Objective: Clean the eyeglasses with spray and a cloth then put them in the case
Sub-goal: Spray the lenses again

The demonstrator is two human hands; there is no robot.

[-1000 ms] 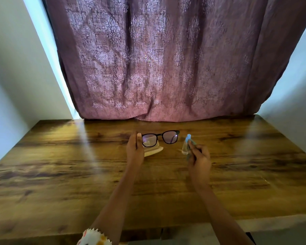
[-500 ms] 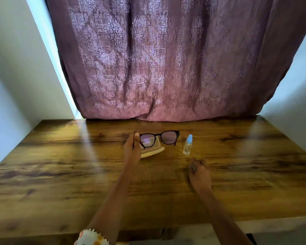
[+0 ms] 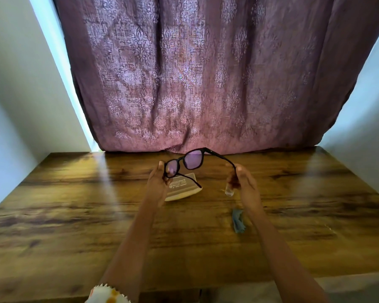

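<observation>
Black-framed eyeglasses [image 3: 194,159] with purple-tinted lenses are held up above the wooden table [image 3: 74,215], arms unfolded. My left hand [image 3: 158,184] grips the left lens end of the frame. My right hand [image 3: 242,180] pinches the tip of the right arm. Under the glasses lies a beige case [image 3: 182,191], open, with printed text inside. The small clear spray bottle [image 3: 229,191] stands behind my right hand, mostly hidden. A crumpled blue cloth [image 3: 237,219] lies on the table beside my right forearm.
A mauve patterned curtain [image 3: 195,84] hangs against the table's far edge. White walls close in on both sides. The table's near edge runs along the bottom of the view.
My right hand dropped the blue cloth on the table and rose to pinch the glasses' right arm. The glasses were lifted and turned, arms unfolded. The spray bottle was set down earlier.
</observation>
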